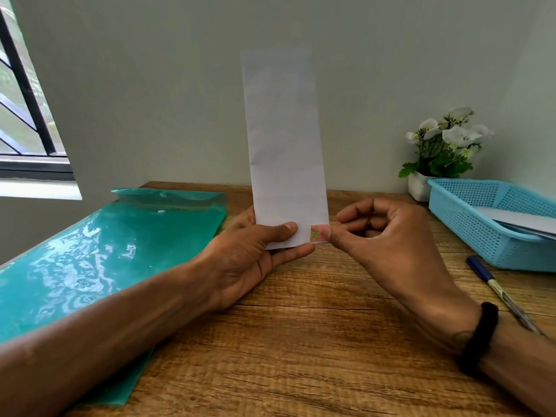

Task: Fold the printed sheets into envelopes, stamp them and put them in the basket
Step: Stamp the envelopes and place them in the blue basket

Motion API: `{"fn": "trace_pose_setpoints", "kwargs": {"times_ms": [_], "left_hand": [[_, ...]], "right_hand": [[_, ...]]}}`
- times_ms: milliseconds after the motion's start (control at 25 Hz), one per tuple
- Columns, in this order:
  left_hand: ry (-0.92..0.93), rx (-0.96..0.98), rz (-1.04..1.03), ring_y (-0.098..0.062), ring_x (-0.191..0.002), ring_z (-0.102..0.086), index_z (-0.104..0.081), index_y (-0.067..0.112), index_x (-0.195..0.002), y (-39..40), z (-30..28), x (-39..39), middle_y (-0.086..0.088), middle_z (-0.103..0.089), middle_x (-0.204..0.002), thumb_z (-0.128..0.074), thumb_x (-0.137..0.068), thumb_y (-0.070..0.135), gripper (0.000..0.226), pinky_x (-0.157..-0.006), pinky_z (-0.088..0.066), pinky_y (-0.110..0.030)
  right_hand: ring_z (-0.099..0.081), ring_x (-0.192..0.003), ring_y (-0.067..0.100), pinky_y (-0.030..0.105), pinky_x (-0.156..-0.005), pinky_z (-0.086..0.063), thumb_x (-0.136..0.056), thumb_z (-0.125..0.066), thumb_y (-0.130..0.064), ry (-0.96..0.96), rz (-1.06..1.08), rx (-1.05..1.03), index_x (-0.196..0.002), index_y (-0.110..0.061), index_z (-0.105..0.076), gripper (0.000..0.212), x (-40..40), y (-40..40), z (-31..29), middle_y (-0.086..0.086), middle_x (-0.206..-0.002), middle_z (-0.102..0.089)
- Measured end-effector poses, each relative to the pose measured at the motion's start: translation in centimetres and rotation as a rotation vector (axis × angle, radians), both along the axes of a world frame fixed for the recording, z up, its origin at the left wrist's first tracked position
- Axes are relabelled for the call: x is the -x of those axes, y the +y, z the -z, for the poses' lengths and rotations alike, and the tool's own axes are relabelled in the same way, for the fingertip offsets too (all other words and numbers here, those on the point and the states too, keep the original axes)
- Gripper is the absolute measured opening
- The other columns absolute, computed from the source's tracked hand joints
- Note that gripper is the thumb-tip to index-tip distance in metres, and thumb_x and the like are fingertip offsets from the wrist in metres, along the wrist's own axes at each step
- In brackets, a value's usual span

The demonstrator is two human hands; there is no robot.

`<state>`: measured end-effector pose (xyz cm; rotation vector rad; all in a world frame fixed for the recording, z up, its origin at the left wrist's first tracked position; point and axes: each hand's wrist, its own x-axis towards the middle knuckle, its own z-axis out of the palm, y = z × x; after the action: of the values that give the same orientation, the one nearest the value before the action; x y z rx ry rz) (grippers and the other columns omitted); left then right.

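While left hand (255,251) grips envelope (285,139) upright, stamp (316,233) sits at its lower right corner.
Right hand (388,239) pinches that corner (thumb on stamp); basket (469,230) lies rightward, nearer it.

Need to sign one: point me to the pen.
In the head view the pen lies on the wooden table at the right, just in front of the blue basket, beside the right hand's wrist.
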<state>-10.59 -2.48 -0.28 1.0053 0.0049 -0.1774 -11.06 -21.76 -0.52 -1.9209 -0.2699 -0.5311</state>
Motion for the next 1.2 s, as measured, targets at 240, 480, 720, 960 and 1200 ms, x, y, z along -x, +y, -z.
{"fn": "trace_pose_setpoints", "kwargs": {"times_ms": [240,480,720,960,1200], "left_hand": [[0.025,-0.008,-0.016,-0.038,-0.105,-0.075,-0.063,0.019,-0.118,-0.27,0.14,0.23,-0.017,-0.069,-0.125,-0.062,-0.093,-0.007,0.036,-0.084,-0.063,-0.053],[0.017,-0.002,-0.006,-0.037,-0.104,-0.074,-0.062,0.018,-0.116,-0.3,0.08,0.41,-0.017,-0.068,-0.122,-0.06,-0.094,-0.008,0.034,-0.083,-0.064,-0.05],[0.009,0.001,-0.011,-0.036,-0.103,-0.076,-0.062,0.015,-0.116,-0.5,0.14,0.35,-0.018,-0.069,-0.122,-0.062,-0.094,-0.005,0.03,-0.083,-0.064,-0.049],[0.019,0.006,0.001,-0.036,-0.098,-0.078,-0.061,0.012,-0.115,-0.53,0.16,0.31,-0.019,-0.071,-0.117,-0.06,-0.096,-0.003,0.024,-0.08,-0.066,-0.047],[0.04,0.016,0.005,-0.037,-0.094,-0.078,-0.059,0.009,-0.118,-0.46,0.29,0.21,-0.021,-0.069,-0.12,-0.06,-0.095,-0.005,0.027,-0.079,-0.066,-0.049]], "right_hand": [[-0.077,-0.076,0.002,0.025,-0.07,-0.064,-0.07,-0.093,-0.033,0.01,-0.011,-0.017,-0.093,-0.021,-0.074,0.032,-0.21,-0.02,0.21,-0.007,-0.082,-0.08],[-0.076,-0.073,0.001,0.018,-0.066,-0.062,-0.07,-0.094,-0.031,0.001,-0.029,0.007,-0.09,-0.021,-0.075,0.03,-0.29,-0.23,0.27,-0.008,-0.08,-0.08],[-0.076,-0.073,0.001,0.018,-0.064,-0.061,-0.07,-0.093,-0.032,-0.005,-0.013,0.007,-0.09,-0.021,-0.074,0.03,-0.31,-0.09,0.39,-0.006,-0.079,-0.08],[-0.076,-0.072,0.001,0.02,-0.064,-0.061,-0.068,-0.094,-0.035,0.001,0.004,-0.006,-0.088,-0.022,-0.074,0.031,-0.38,-0.06,0.49,-0.007,-0.078,-0.08],[-0.076,-0.072,-0.001,0.017,-0.062,-0.06,-0.069,-0.093,-0.033,0.003,0.008,0.008,-0.089,-0.021,-0.074,0.031,-0.45,-0.08,0.51,-0.007,-0.079,-0.079]]}}
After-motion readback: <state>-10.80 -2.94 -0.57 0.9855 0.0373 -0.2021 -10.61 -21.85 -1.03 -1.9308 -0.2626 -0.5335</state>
